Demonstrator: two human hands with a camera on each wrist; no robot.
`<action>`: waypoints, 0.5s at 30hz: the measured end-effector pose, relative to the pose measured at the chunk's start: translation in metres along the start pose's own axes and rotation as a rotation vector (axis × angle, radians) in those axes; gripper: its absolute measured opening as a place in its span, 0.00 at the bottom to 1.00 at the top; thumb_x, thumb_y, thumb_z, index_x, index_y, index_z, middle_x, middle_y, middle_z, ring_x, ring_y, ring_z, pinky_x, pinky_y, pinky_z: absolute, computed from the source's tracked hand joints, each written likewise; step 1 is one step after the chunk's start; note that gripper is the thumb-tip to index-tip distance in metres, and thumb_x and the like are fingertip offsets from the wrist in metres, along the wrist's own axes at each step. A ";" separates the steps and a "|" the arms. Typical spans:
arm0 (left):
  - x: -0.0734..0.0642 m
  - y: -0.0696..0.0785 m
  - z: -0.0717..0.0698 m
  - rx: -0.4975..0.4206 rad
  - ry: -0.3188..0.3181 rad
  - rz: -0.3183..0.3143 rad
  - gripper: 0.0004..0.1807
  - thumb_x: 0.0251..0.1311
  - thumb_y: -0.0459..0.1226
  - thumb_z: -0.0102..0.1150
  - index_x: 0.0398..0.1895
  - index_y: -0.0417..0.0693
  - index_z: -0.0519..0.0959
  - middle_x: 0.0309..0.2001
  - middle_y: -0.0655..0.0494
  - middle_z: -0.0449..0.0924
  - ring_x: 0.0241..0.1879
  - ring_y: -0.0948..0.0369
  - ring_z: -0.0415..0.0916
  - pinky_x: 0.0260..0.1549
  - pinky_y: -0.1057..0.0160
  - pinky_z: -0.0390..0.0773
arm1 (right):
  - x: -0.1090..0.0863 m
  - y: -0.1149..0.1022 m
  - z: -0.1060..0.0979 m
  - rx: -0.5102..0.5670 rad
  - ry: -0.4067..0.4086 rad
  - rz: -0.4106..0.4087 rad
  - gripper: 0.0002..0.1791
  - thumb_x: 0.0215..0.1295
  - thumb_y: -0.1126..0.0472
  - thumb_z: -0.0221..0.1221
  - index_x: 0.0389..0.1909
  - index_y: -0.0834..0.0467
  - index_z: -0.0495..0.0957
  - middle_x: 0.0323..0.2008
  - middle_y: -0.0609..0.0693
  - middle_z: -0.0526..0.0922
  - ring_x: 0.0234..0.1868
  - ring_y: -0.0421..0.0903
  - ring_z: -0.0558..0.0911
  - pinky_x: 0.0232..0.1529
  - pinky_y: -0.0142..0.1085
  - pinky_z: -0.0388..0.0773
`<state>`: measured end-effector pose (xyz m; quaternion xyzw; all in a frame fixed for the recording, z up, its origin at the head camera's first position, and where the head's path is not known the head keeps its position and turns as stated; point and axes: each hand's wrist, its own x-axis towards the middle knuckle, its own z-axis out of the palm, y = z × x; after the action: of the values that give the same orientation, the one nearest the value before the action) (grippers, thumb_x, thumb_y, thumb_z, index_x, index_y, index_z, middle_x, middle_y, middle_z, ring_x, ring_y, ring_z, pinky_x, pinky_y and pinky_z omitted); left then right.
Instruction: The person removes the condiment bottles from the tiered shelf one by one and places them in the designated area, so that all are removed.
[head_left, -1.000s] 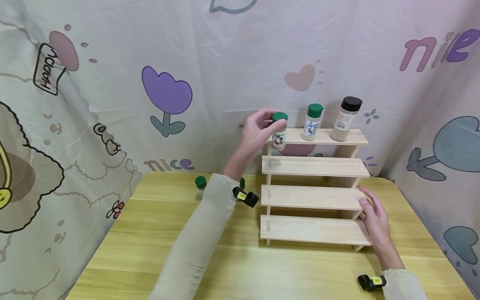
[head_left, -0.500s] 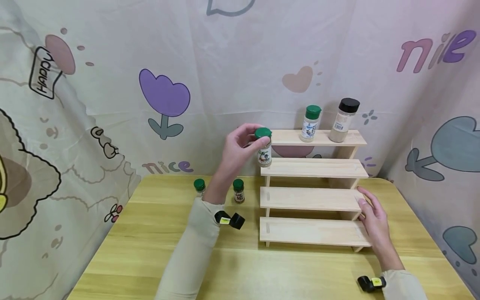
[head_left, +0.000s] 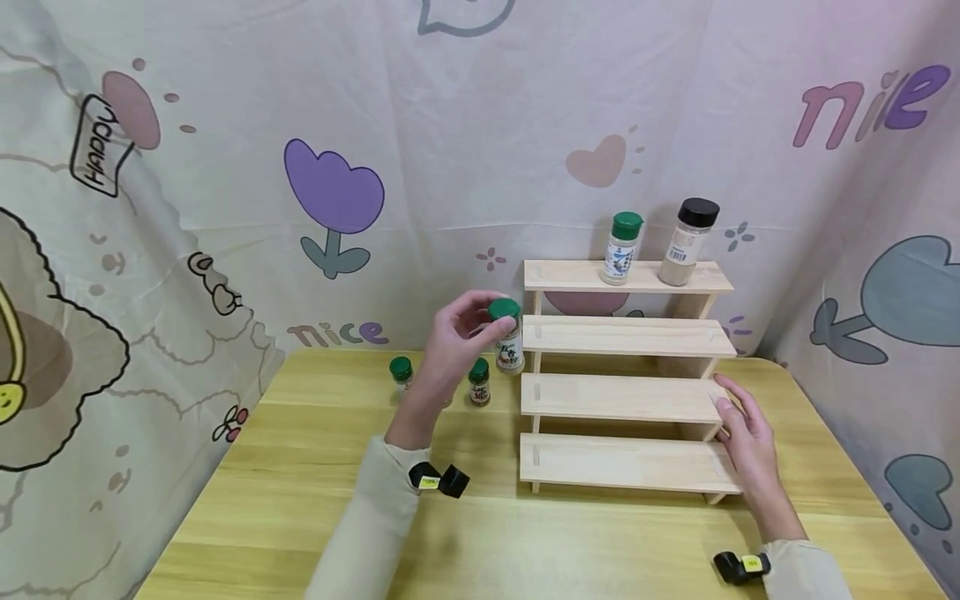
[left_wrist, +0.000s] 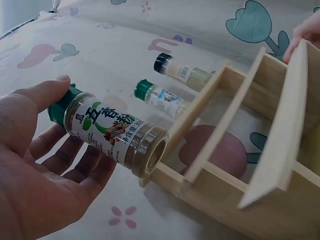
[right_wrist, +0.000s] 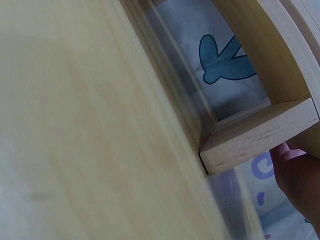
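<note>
My left hand [head_left: 457, 342] holds a green-capped spice jar [head_left: 510, 350] by its cap, in the air just left of the wooden tiered rack [head_left: 622, 335]. In the left wrist view the jar [left_wrist: 107, 127] is tilted, its labelled side showing and its base toward the rack. On the rack's right side, my right hand [head_left: 750, 442] grips the frame near the lower shelves; some of its fingers are hidden behind the wood. A green-capped jar [head_left: 619, 254] with a blue-and-white label and a taller black-capped jar [head_left: 686, 246] stand on the top shelf.
Two small green-capped jars, one at the left [head_left: 401, 371] and a dark one nearer the rack [head_left: 479, 385], stand on the wooden table [head_left: 285, 492]. Something behind my left wrist is mostly hidden. A printed cloth [head_left: 450, 167] hangs behind the table.
My left hand has carried the spice jar from the left end of the top shelf down and leftward, off the rack. The right hand stays on the rack's right side.
</note>
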<state>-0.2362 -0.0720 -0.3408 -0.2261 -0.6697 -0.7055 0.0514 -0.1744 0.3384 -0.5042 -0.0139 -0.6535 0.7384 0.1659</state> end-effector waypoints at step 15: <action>-0.045 -0.041 -0.022 0.001 0.045 -0.073 0.16 0.66 0.31 0.67 0.55 0.38 0.79 0.53 0.44 0.78 0.52 0.52 0.78 0.54 0.62 0.82 | 0.001 0.000 -0.001 -0.029 -0.003 -0.005 0.26 0.81 0.57 0.51 0.76 0.53 0.66 0.60 0.38 0.73 0.53 0.31 0.78 0.45 0.23 0.80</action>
<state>-0.2170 -0.0991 -0.3963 -0.1853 -0.6764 -0.7117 0.0408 -0.1747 0.3392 -0.5039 -0.0133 -0.6646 0.7282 0.1666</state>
